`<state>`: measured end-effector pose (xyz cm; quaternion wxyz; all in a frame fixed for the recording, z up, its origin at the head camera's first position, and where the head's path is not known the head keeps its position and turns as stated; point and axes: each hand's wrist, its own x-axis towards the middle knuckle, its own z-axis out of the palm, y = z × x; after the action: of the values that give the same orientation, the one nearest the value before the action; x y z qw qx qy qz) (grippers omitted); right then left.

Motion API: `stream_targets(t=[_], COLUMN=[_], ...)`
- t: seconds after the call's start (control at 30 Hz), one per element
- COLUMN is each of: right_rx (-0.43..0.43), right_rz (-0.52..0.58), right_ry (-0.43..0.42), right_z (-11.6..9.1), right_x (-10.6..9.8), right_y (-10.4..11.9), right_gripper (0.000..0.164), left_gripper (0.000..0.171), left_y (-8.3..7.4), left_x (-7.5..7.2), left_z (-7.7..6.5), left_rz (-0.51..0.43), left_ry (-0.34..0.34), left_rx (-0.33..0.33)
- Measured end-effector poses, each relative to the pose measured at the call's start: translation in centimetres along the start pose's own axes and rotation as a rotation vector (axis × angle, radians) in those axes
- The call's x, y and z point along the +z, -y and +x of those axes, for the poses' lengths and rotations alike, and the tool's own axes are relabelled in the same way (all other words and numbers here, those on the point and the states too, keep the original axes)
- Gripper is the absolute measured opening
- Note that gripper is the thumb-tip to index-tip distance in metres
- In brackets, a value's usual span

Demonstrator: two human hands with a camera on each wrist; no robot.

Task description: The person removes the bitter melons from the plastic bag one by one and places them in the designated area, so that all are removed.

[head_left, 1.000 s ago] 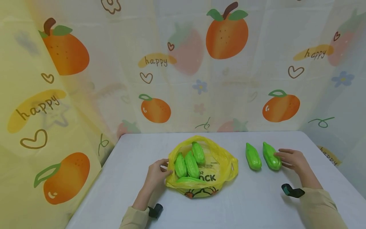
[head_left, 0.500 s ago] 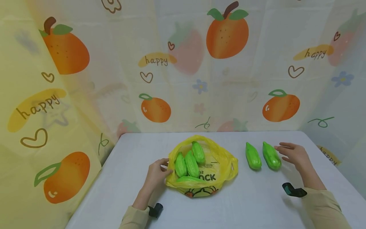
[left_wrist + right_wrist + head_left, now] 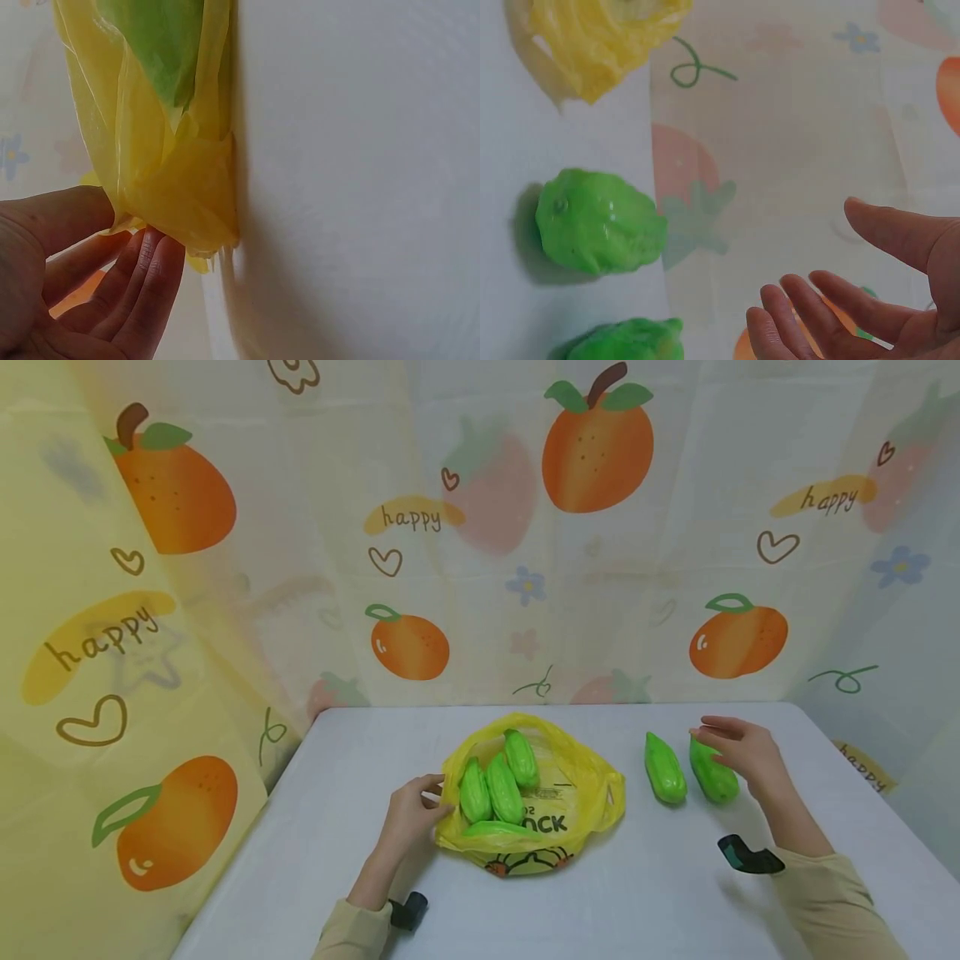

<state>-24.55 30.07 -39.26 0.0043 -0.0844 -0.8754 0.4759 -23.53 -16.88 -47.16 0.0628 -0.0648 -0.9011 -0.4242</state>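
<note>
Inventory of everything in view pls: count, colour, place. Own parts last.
Yellow plastic bag: 1, yellow with dark print, on the table, mouth open
Bagged vegetable-like pieces: 4 visible, green, inside the bag; one mostly hidden at its near edge
Loose vegetable-like pieces: 2, green, on the table right of the bag
Table: 1, white, under everything
Printed backdrop: panel count unclear, pale and yellow, around the table
Wrist devices: 2, black, one per wrist
Sleeves: 2, beige, on the forearms
Left hand: 1, bare, pinching the bag's edge
Right hand: 1, bare, above the rightmost loose piece
</note>
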Motion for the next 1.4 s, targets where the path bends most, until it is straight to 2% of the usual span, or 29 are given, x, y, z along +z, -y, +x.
stream_targets(t=[0.13,0.27,0.47,0.57,0.77,1.0,1.2,1.4], right_rx=[0.008,0.019,-0.051,-0.08,-0.148,-0.149,-0.212,-0.206], right_rz=[0.011,0.0,-0.018,-0.026,0.028,0.022,0.013,0.027], right_ry=[0.0,-0.003,0.056,0.063,0.073,0.113,0.124,0.165], right_z=[1.8,3.0,-0.3,-1.2,-1.3,-2.2,-2.6,-2.8], right_x=[1.0,2.3,3.8,4.6,6.5,8.5,10.3,12.1], right_y=[-1.4,-2.0,2.2,3.3,3.4,4.7,5.1,5.2], right_gripper=[0.078,0.072,0.07,0.068,0.064,0.068,0.052,0.049], left_gripper=[0.047,0.047,0.048,0.048,0.048,0.048,0.049,0.049], left_y=[0.0,0.0,0.1,0.2,0.2,0.2,0.2,0.1], left_x=[0.0,-0.1,-0.1,-0.1,-0.1,-0.1,0.0,-0.2], left_z=[-0.1,-0.3,-0.4,-0.5,-0.5,-0.5,-0.6,-0.7], left_rz=[-0.004,-0.007,-0.001,0.0,0.0,-0.003,-0.008,-0.007], left_ry=[-0.001,-0.004,-0.004,0.002,0.001,0.008,0.013,0.018], left_rx=[-0.016,-0.015,-0.005,-0.004,-0.005,0.003,-0.002,-0.009])
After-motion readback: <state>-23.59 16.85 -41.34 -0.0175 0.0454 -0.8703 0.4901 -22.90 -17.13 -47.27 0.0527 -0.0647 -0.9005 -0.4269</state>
